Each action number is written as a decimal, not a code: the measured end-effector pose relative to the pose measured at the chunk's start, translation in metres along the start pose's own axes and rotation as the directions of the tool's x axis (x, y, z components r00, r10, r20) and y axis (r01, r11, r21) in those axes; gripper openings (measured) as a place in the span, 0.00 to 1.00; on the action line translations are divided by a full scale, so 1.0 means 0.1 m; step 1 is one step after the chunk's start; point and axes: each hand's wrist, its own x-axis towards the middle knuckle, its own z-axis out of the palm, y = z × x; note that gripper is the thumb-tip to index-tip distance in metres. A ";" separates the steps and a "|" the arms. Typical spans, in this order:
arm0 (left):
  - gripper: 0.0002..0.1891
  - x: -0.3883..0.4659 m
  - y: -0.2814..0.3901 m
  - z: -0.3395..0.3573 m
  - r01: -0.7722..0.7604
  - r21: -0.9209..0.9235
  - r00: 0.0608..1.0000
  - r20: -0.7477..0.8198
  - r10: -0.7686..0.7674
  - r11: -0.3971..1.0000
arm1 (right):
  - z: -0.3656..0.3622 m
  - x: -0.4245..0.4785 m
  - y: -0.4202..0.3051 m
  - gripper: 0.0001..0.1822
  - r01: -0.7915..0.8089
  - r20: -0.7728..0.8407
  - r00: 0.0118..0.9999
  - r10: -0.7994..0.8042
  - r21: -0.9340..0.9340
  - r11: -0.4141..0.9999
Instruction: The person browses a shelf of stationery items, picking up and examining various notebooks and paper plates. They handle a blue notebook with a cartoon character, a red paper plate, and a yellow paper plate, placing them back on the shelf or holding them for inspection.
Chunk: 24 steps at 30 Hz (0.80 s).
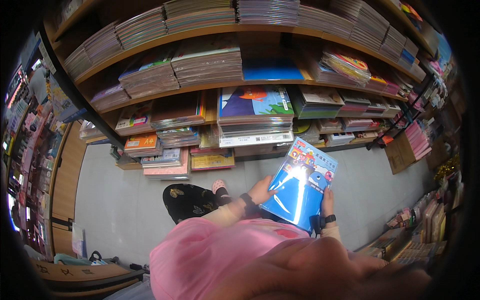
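Between my two hands I hold a shiny, plastic-wrapped pack of blue craft card (296, 187), tilted, with a cartoon cover that bears writing. My left hand (262, 190) grips its left edge, and my right hand (327, 202) is on its right edge. Glare whitens the middle of the wrap. Just beyond the pack, a tall pile of wrapped paper packs (255, 112) juts from the shelf, topped by a picture of an orange cartoon figure. A flat blue sheet or pack (272, 69) lies on the shelf above that pile.
Wooden shelves (210, 87) hold many stacked paper packs. On the floor, low stacks (167, 170) stand in front at the left, and a cardboard box (401, 152) with pink items is at the right. More goods (416, 232) line the lower right. A person (37, 84) is at the far left.
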 end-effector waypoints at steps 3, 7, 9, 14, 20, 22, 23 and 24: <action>0.19 0.02 0.01 -0.01 0.023 0.089 0.999 -0.038 -0.019 0.996 | -0.05 0.03 0.08 0.22 0.015 -0.001 1.000 -0.015 -0.016 1.000; 0.21 0.06 -0.03 -0.06 -0.028 0.061 0.994 -0.101 0.034 0.998 | -0.07 0.04 0.10 0.22 -0.011 0.007 1.000 0.012 -0.030 0.999; 0.24 0.05 0.00 -0.07 -0.007 0.005 0.996 -0.089 0.007 1.000 | -0.08 0.03 0.09 0.21 -0.020 0.015 1.000 0.020 -0.003 1.000; 0.26 -0.01 -0.03 -0.01 0.024 0.071 0.998 0.048 -0.028 0.997 | -0.08 0.05 0.11 0.20 -0.021 0.030 0.999 0.020 0.033 0.999; 0.24 0.02 -0.01 -0.02 -0.023 -0.022 1.000 -0.009 0.023 0.999 | -0.07 0.08 0.10 0.20 -0.035 0.012 0.999 0.035 0.064 0.997; 0.22 0.04 -0.09 0.04 -0.080 -0.025 0.995 -0.061 0.078 0.996 | -0.07 0.06 0.06 0.20 -0.027 0.006 1.000 0.027 0.048 0.998; 0.20 0.05 -0.13 0.06 -0.108 -0.025 0.990 -0.088 0.106 0.994 | -0.06 0.07 0.04 0.20 -0.022 0.000 1.000 0.022 0.042 0.999; 0.19 0.05 -0.07 0.05 -0.127 -0.017 0.988 -0.089 0.125 0.992 | -0.09 0.05 0.05 0.20 -0.022 -0.017 1.000 0.022 0.039 0.999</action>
